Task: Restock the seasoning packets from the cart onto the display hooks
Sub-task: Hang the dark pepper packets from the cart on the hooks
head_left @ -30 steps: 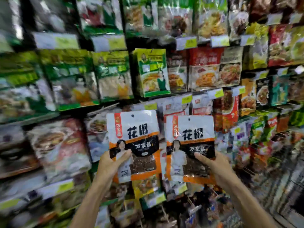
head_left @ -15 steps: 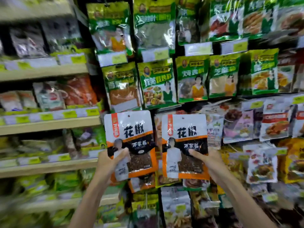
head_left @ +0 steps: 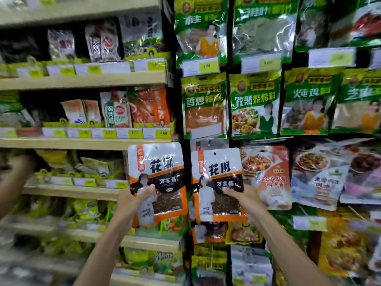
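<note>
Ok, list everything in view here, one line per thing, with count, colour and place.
left packet: one, white and orange, held up at centre
right packet: one, same colours, just right of it
green packets: at least six, hanging upper right
dish-picture packets: several, red and white, hanging right of the right packet
price tags: many, white and yellow, on shelf edges and hooks
shelves: several, beige, left half
left hand: one, grip on left packet's lower left
right hand: one, grip on right packet's lower right
</note>
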